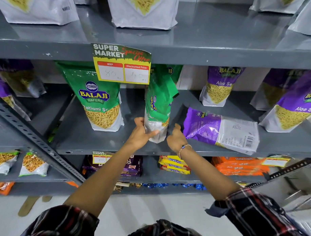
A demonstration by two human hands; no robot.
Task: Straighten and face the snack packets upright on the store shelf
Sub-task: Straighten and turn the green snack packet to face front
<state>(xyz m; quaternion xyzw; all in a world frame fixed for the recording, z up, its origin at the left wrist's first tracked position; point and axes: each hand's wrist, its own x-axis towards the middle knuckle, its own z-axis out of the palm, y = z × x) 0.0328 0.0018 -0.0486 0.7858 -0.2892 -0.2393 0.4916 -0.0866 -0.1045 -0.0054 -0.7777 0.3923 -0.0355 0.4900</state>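
My left fingers (152,133) wrap the white base of a green Balaji Ratlami Sev packet (158,107), thumb across its front, while my right hand (176,139) hangs just beside the same base, fingers loosely curled and holding nothing that I can make out. The grey steel shelf (102,142) carries the whole scene: the held packet stands near its front edge at centre, long axis roughly upright but leaning, its face twisted off to the left so the logo reads sideways. My left hand is the one on it; the right is nearest the next job, a purple Aloo Sev packet (222,128) lying flat just to the right, long axis along the shelf, barcode end toward the front edge. To the left, well apart, a second green Ratlami Sev packet (97,100) already stands upright and facing out. A Super Market price card (122,63) on the shelf lip above hides the held packet's top, so I cannot tell how its seal sits. Whether my right fingertips touch the packet is hard to judge. A beaded bracelet (185,148) circles my right wrist.
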